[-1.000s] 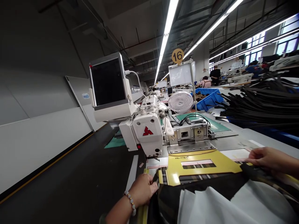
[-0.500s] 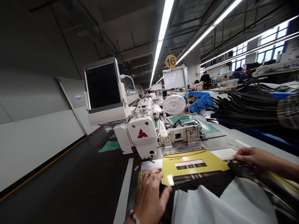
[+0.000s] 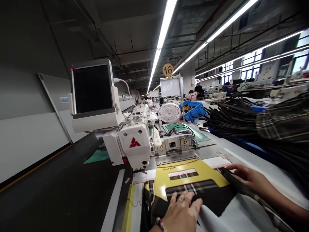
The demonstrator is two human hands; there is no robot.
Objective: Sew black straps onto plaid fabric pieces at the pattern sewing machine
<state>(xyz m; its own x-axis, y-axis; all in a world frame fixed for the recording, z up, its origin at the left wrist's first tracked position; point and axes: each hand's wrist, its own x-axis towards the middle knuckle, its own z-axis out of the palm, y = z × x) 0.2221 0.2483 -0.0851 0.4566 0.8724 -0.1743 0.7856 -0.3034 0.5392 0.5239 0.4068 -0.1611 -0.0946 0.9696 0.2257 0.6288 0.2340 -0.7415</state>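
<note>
Now | 2 hands seen | left hand (image 3: 181,214) is laid flat, fingers together, on 1 plaid fabric piece (image 3: 193,190) | right hand (image 3: 251,180) is curled over its edge, pinch unclear | fabric is laid over 1 yellow template (image 3: 183,164) on bench (image 3: 263,167), near 1 sewing machine head (image 3: 135,145)

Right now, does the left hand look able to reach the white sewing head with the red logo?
Probably yes. The left hand rests on dark plaid fabric, and only the flat yellow template lies before the sewing head; nothing upright blocks it.
</note>
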